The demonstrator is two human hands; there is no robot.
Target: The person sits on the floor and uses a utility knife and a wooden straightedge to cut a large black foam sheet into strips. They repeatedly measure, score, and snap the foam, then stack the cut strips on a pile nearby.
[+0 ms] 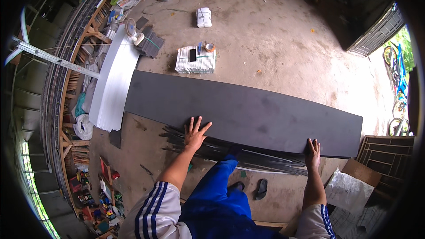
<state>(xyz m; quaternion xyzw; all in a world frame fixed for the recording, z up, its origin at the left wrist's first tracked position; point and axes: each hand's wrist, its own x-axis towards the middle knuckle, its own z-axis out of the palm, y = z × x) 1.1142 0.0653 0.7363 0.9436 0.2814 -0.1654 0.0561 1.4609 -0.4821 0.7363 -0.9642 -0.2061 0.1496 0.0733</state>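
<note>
A long dark grey sheet point(239, 106) stretches across in front of me, wider than the span between my arms. My left hand point(195, 135) lies on its near edge with the fingers spread. Further right, my right hand point(313, 152) rests on the same edge, its fingers laid over the top; its thumb does not show clearly. Below the near edge lie several thin dark strips point(261, 161), partly covered by the sheet. My leg in blue trousers point(226, 168) reaches toward the strips.
A stack of white sheets point(110, 79) lies on the left by a fan point(131, 31). Beyond the dark sheet are a tied white bundle point(186, 64) carrying a phone and tape roll point(209, 47), and another bundle point(204, 17). A black sandal point(261, 189) lies near my feet.
</note>
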